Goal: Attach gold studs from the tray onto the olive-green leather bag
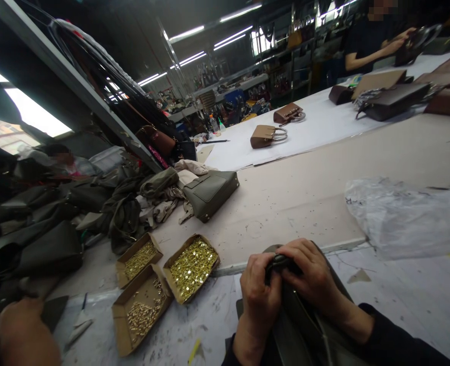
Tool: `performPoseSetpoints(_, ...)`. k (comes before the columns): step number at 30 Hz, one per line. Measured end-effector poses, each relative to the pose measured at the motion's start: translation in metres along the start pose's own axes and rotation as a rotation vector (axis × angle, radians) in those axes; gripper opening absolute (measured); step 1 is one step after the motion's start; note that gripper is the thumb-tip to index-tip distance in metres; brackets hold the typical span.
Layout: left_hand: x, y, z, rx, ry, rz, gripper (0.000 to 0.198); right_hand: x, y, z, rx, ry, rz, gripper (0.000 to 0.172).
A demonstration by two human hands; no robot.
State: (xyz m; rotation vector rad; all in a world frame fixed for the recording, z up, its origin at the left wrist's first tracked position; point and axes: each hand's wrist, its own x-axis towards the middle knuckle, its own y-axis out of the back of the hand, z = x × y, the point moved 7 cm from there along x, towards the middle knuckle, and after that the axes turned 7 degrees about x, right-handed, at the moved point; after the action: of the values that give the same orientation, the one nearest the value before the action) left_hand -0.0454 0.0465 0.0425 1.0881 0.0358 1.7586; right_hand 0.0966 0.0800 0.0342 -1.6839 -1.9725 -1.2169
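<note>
Both of my hands grip the edge of a dark olive handbag (299, 325) at the lower right. My left hand (261, 290) pinches a dark folded piece of it, thumb and fingers closed. Beside it my right hand (310, 272) closes on the same edge from the other side. The bag's lower part runs out of view toward me. To the left of my hands stands a cardboard box (182, 300) of shiny gold studs. Two smaller boxes lie against it: one box (120, 330) with rose-gold pieces, another box (121, 277) with gold ones.
A finished-looking olive handbag (213, 195) lies beyond the boxes, next to piled olive bags (53, 249). Another person's hand (26, 330) is at lower left. Clear plastic (408, 218) lies right. Small brown bags (263, 136) sit on the far table, where a co-worker (369, 51) handles a bag.
</note>
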Motion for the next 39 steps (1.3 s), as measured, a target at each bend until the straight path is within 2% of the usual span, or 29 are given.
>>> performPoseSetpoints(3,-0.001,0.002,0.000,0.027,-0.005,0.017,0.035,-0.001,-0.001,-0.002,-0.052,0.047,0.010,0.018)
performPoseSetpoints(7,0.000,0.002,-0.004,-0.007,0.063,-0.005,0.033,-0.003,0.004,-0.003,-0.035,0.129,0.011,0.034)
performPoseSetpoints(10,-0.002,0.000,-0.005,-0.034,0.048,-0.054,0.030,-0.006,0.011,-0.005,0.024,0.149,0.015,0.043)
performPoseSetpoints(13,-0.011,0.003,-0.002,0.009,-0.068,-0.061,0.033,-0.011,0.017,-0.006,0.099,0.133,0.002,0.044)
performPoseSetpoints(17,-0.026,0.007,0.002,0.070,-0.250,-0.036,0.043,-0.022,0.019,-0.005,0.187,0.159,-0.109,0.047)
performPoseSetpoints(21,-0.029,0.005,0.004,0.063,-0.331,-0.052,0.042,-0.026,0.021,-0.002,0.229,0.158,-0.155,0.045)
performPoseSetpoints(26,-0.022,0.000,0.004,0.027,-0.358,-0.087,0.037,-0.021,0.026,-0.006,0.243,0.140,-0.071,0.038)
performPoseSetpoints(30,-0.018,-0.004,0.006,0.025,-0.382,-0.124,0.028,-0.020,0.026,-0.010,0.217,0.144,-0.063,0.038)
performPoseSetpoints(35,-0.022,-0.008,0.006,0.054,-0.384,-0.152,0.024,-0.021,0.024,-0.003,0.234,0.098,-0.139,0.037)
performPoseSetpoints(39,-0.024,-0.007,0.005,0.066,-0.377,-0.153,0.027,-0.027,0.021,0.002,0.200,0.123,-0.213,0.038)
